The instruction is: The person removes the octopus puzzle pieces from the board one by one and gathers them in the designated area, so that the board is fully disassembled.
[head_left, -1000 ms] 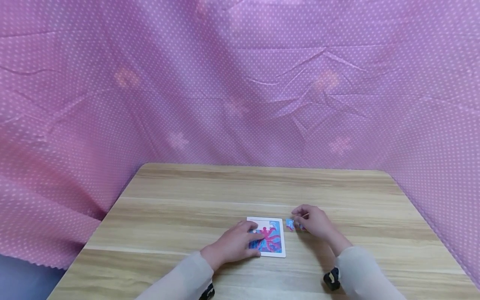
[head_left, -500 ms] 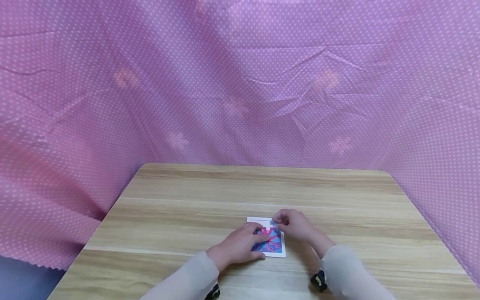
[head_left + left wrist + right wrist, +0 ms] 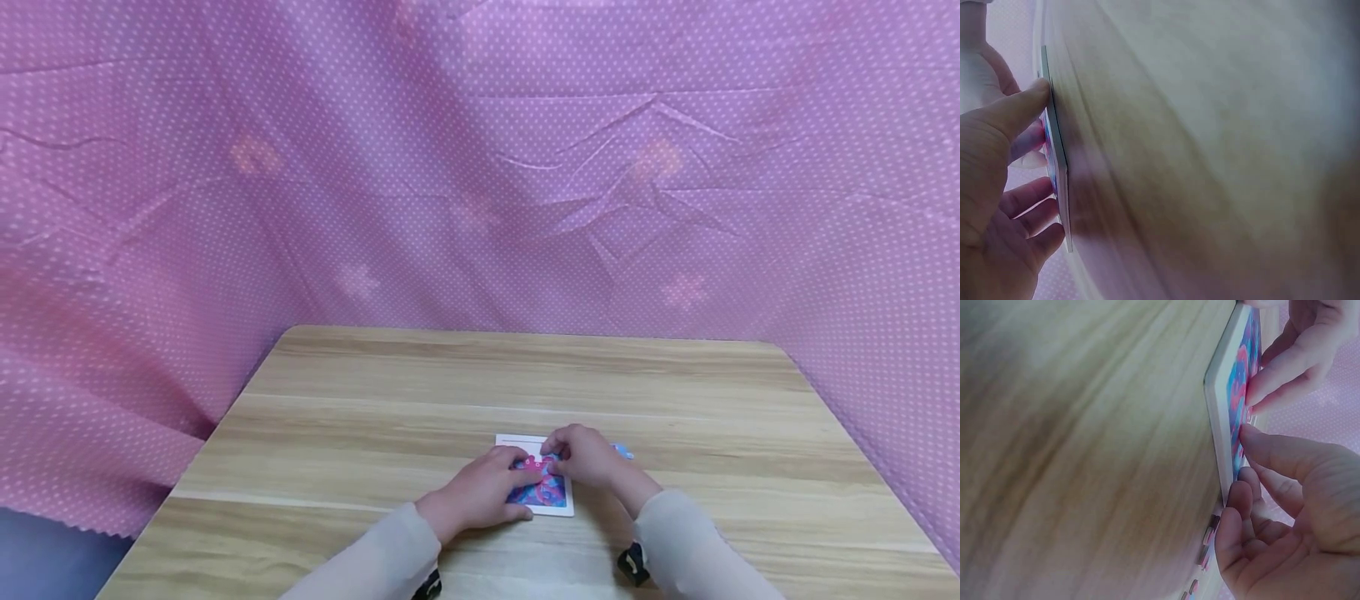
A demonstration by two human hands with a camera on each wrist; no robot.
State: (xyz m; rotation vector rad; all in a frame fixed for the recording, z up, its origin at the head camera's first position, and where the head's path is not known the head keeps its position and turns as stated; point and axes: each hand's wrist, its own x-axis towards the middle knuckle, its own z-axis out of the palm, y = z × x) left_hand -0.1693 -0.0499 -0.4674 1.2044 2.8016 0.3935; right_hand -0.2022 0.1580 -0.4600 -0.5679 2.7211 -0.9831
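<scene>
A small jigsaw puzzle [image 3: 546,497] with a white frame and a pink-and-blue picture lies on the wooden table. My left hand [image 3: 480,492] rests across its left part. In the left wrist view the left thumb [image 3: 1032,100] touches the frame's edge while the other fingers lie on the picture, fairly straight. My right hand [image 3: 588,457] is over the puzzle's upper right, fingers bent. The right wrist view has the right thumb [image 3: 1266,444] touching the picture, the index finger behind it; I cannot tell whether a piece is between them.
Loose puzzle pieces [image 3: 622,451] lie just right of the right hand, partly covered by it. In the right wrist view several pieces [image 3: 1205,550] sit beside the frame. A pink dotted cloth [image 3: 480,208] hangs behind and around the table [image 3: 360,375].
My right hand has moved left from the loose pieces onto the puzzle's upper right, then slightly down. My left hand has slid a little right over the picture.
</scene>
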